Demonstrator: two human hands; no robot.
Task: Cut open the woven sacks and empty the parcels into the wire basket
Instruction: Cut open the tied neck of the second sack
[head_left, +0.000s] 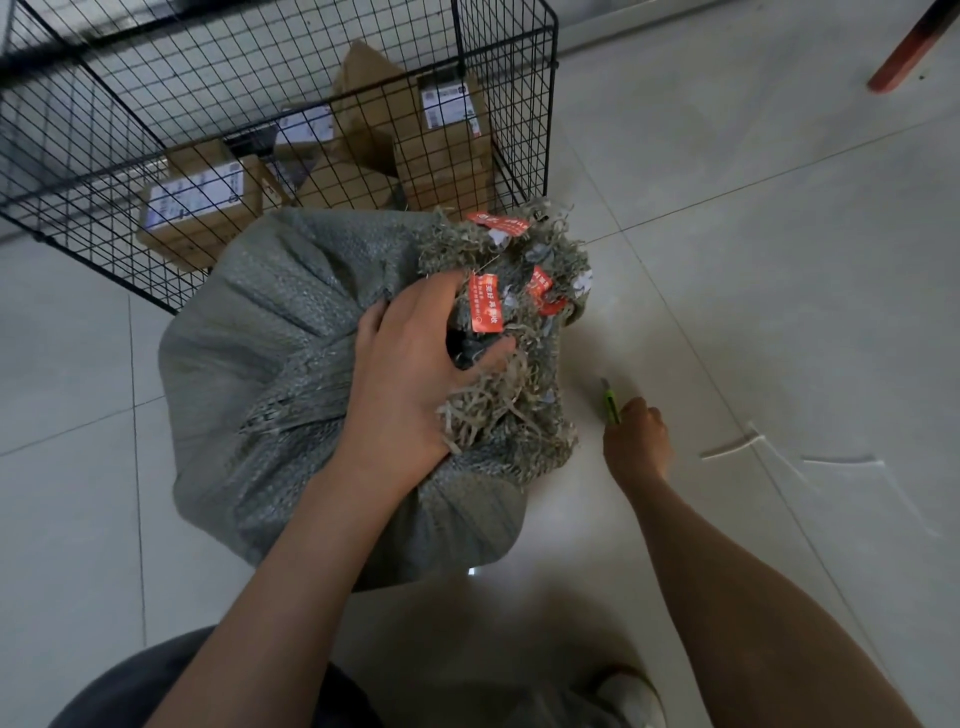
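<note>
A full grey woven sack (270, 374) stands on the tiled floor in front of me, its frayed mouth (519, 332) bunched together with red labels stuck on it. My left hand (410, 374) grips that bunched neck from above. To the right of the sack, low by the floor, my right hand (636, 439) is shut on a small green utility knife (610, 402) whose tip points away from me. Behind the sack stands the black wire basket (498, 78), holding several brown cardboard parcels (447, 140) with white shipping labels.
Two white cut cable ties (732, 449) lie on the tiles to the right. A red-brown furniture leg (914, 47) crosses the top right corner. My knee and a white shoe (631, 699) are at the bottom edge.
</note>
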